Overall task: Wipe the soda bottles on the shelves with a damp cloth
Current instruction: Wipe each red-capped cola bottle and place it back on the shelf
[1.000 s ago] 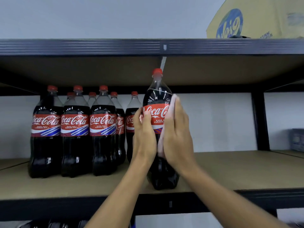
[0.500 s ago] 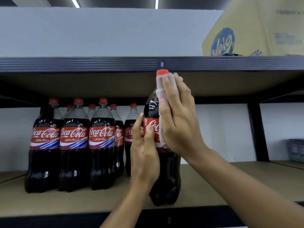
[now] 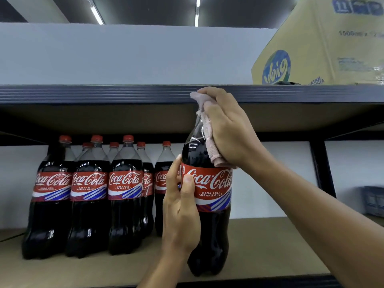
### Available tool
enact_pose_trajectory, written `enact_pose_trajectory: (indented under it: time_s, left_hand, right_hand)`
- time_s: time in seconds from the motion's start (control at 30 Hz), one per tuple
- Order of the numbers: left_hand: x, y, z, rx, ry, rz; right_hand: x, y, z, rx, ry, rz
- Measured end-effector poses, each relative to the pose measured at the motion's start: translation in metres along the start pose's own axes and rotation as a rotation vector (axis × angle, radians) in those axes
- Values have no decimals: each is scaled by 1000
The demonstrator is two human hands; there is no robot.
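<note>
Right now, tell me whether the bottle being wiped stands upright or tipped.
Upright: the bottle stands base on the shelf, neck up under the cloth in the right hand.

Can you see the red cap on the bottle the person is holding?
No, the pink cloth gripped by the right hand covers the top of the held bottle.

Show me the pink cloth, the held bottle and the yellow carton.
pink cloth [image 3: 213, 150], head view, on the fold over the bottle's shoulder.
held bottle [image 3: 212, 183], head view, on its red label.
yellow carton [image 3: 311, 48], head view, on its side face.
</note>
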State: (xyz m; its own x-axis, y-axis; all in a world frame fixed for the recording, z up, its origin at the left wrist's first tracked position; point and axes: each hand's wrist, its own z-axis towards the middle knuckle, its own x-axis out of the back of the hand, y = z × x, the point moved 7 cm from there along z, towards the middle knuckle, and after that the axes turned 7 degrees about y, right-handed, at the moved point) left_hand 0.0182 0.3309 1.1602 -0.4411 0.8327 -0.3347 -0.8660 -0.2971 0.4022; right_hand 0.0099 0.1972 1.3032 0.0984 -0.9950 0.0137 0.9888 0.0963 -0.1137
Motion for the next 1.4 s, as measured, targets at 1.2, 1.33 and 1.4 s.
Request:
enact_pose_trajectory:
  time_s: [1.2, 1.33, 1.4]
  left_hand:
    - [8, -34, 20, 179, 143, 296]
    - [8, -35, 19, 186, 137, 300]
    - [7, -36, 19, 186, 126, 300]
  right_hand:
    - [18, 112, -159, -459, -296, -448]
    - [40, 120, -155, -381, -622, -858]
    - [48, 136, -163, -468, -779, -914]
